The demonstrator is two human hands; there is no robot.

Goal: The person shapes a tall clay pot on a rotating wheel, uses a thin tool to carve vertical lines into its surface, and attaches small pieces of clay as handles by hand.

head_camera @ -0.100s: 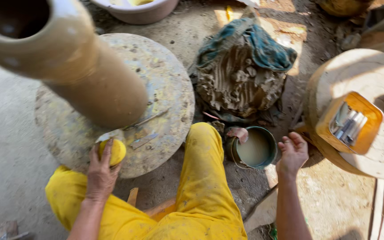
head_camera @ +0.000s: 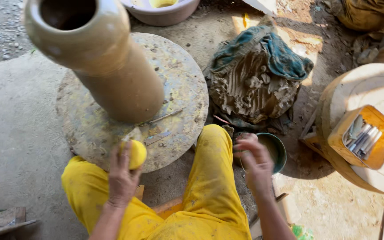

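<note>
You sit low on the ground in yellow trousers (head_camera: 210,191), knees spread around a round wheel (head_camera: 178,89) so that the tall clay vessel (head_camera: 112,66) standing upright on it rises within easy reach of both arms. Your left hand (head_camera: 122,178) is closed around a yellow sponge (head_camera: 136,154), holding it at the near rim of the wheel, just below the foot of the vessel, where wet clay would want wiping. Your right hand (head_camera: 255,162) hangs empty, fingers loosely spread, above a small green bowl (head_camera: 275,149) of murky water set on the ground beside your right knee, close enough to dip into without shifting your seat. Thin tools lie flat on the wheel beside the vessel's foot. Beyond the bowl, a ridged lump of clay (head_camera: 254,89) sits half draped in a blue-green cloth (head_camera: 281,58), likely to keep it moist. To your right, an orange tray (head_camera: 378,153) of metal tools rests on a round wooden surface (head_camera: 356,93), its contents sorted side by side. A pale basin (head_camera: 165,15) stands beyond the wheel.
</note>
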